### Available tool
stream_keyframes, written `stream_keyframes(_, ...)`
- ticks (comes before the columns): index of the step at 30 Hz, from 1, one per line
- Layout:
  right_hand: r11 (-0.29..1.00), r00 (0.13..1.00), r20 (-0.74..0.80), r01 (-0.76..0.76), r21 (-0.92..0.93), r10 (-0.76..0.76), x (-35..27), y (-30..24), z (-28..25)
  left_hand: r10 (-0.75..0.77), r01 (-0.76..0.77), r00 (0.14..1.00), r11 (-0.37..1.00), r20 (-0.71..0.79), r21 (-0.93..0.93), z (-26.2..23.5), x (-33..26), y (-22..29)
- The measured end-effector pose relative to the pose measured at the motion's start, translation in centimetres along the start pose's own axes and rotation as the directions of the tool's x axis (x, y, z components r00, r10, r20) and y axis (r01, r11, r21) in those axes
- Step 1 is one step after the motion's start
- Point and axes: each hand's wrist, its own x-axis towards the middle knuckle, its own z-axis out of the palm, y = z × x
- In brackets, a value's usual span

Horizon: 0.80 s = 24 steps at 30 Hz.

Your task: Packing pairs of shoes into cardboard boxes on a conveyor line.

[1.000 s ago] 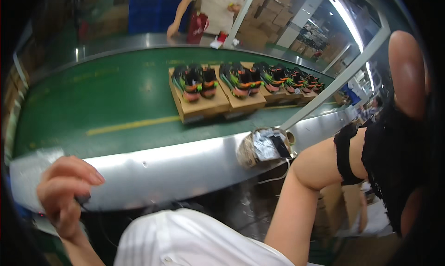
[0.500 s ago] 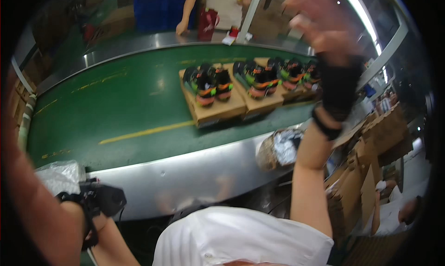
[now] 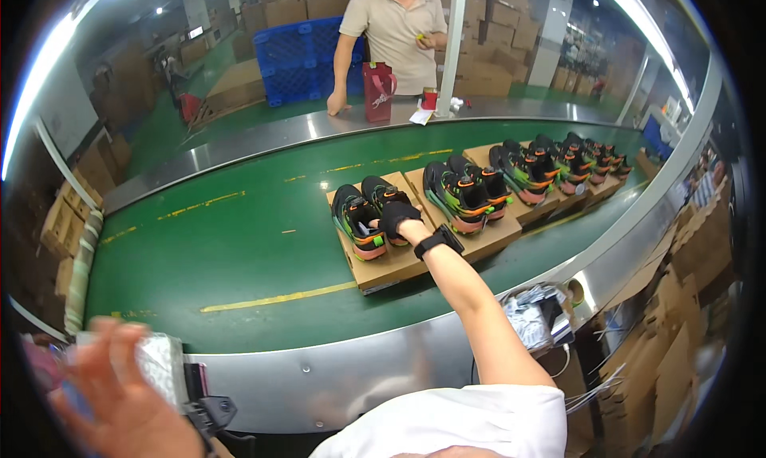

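Observation:
My right hand [image 3: 396, 216], in a black glove with a black wrist strap, reaches across the green conveyor belt [image 3: 239, 234] and closes on the right one of a pair of black shoes [image 3: 359, 219] with green and orange trim. The pair stands on a flat cardboard tray [image 3: 391, 268], the nearest in a row of such trays. The neighbouring pair [image 3: 463, 191] sits just to the right. My left hand [image 3: 120, 394] is blurred at the lower left, fingers spread, holding nothing, beside a silvery wrapped bundle [image 3: 163, 362].
More shoe pairs on trays [image 3: 558, 167] run to the far right. The belt has a steel rim [image 3: 359, 370]. Across it stands a person in a beige shirt [image 3: 395, 35] by a red bag [image 3: 378, 91]. Blue pallets and cardboard boxes surround the line.
My right arm came down from high in the air and stretched out to the nearest pair of shoes. My left hand rose into view, blurred. The view tilted up.

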Motion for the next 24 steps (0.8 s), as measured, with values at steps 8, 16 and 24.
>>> stream_keyframes(8,0.952,0.890,-0.343,0.259,-0.161,-0.300,-3.1,2.3,4.9,-0.724,0.672,0.685,0.673,0.087,0.307,1.8,-14.0,-9.1)
stream_keyframes(16,0.429,0.442,0.107,0.894,-0.128,-0.890,-18.5,0.5,12.8,-0.724,0.386,0.674,0.515,0.147,0.765,2.8,-18.6,-16.4)
stream_keyframes(24,0.740,0.683,-0.299,0.655,-0.154,-0.666,-8.8,-0.6,12.1,-0.944,0.637,-0.021,0.241,0.329,0.733,4.6,-25.3,-19.1)
